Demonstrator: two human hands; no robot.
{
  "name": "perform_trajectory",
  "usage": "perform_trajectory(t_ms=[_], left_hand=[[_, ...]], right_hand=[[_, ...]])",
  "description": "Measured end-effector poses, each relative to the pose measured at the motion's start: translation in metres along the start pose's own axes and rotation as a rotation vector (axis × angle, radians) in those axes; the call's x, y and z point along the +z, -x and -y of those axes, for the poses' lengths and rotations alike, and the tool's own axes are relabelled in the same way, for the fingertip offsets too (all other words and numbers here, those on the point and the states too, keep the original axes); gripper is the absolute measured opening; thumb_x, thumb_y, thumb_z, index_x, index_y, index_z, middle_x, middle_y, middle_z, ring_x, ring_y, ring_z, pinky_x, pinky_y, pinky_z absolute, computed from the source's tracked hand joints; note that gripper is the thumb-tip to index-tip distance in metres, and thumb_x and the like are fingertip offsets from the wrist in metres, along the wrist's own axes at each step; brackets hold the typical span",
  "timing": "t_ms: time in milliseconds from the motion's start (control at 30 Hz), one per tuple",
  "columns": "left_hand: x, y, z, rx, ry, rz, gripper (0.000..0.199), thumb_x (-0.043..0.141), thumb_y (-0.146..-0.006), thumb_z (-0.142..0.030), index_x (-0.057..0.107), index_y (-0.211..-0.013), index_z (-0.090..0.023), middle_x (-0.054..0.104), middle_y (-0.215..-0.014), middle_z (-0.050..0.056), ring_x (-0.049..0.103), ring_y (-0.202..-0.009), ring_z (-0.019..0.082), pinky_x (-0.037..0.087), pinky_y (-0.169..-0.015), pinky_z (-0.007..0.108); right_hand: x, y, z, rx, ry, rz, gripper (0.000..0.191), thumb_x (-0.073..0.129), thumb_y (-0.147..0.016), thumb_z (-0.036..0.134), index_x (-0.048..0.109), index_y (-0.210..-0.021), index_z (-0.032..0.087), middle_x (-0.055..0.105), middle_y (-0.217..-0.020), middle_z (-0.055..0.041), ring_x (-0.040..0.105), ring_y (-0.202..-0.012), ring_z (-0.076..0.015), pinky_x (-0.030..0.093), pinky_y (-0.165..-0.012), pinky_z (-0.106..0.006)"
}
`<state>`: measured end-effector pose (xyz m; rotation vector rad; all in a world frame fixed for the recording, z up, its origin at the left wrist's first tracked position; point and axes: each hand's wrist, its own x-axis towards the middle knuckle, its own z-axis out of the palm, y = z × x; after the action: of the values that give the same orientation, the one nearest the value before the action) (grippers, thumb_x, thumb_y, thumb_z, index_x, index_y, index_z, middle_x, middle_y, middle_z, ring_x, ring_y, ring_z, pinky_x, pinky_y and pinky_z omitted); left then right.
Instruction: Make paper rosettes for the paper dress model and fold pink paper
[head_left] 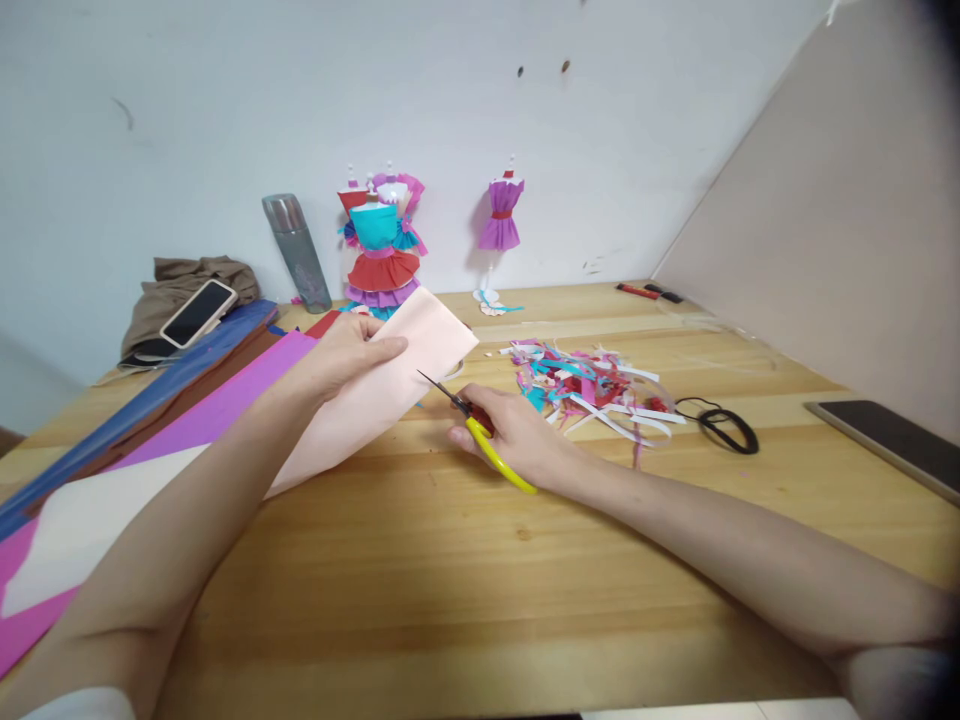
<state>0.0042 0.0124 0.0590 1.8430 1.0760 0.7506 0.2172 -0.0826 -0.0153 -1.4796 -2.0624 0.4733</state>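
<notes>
My left hand (351, 350) grips a pale pink sheet of paper (360, 420) near its far end, thumb on top and fingers beneath. The sheet is raised and slants down toward the left forearm, which hides part of it. In my right hand (514, 430) is a pair of scissors (495, 458) with a yellow handle and dark blades. Their tips point up and left, close to the paper's right edge; whether they touch it I cannot tell. The blades look nearly closed.
Colored paper sheets (247, 395) lie on the left, beside a phone (199, 312) and a bottle (296, 250). Several small dress forms (379, 240) and a purple one (502, 215) stand at the wall. Paper scraps (585, 380), a black band (731, 430) and a dark tablet-like device (892, 440) are on the right.
</notes>
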Motion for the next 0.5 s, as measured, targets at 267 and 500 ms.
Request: perform_trajectory(t_ms=[267, 500], left_hand=[[0.0031, -0.0043, 0.0047, -0.017, -0.046, 0.035, 0.039, 0.073, -0.065, -0.052, 0.065, -0.066, -0.014, 0.061, -0.062, 0.004, 0.053, -0.055, 0.015, 0.033, -0.047, 0.024], [0.003, -0.0057, 0.0082, -0.027, -0.024, 0.033, 0.041, 0.075, -0.065, -0.053, 0.067, -0.069, -0.013, 0.063, -0.064, 0.005, 0.057, -0.057, 0.016, 0.035, -0.047, 0.024]], right_hand=[[0.0003, 0.0002, 0.0016, 0.03, 0.045, 0.012, 0.03, 0.056, -0.09, 0.05, 0.047, -0.083, 0.021, 0.056, -0.075, -0.0021, 0.047, -0.064, -0.0162, 0.03, -0.06, -0.027], [-0.0003, -0.0001, 0.0037, 0.047, 0.068, 0.022, 0.023, 0.057, -0.091, 0.042, 0.048, -0.083, 0.022, 0.059, -0.076, -0.0034, 0.05, -0.066, -0.0176, 0.031, -0.06, -0.027]])
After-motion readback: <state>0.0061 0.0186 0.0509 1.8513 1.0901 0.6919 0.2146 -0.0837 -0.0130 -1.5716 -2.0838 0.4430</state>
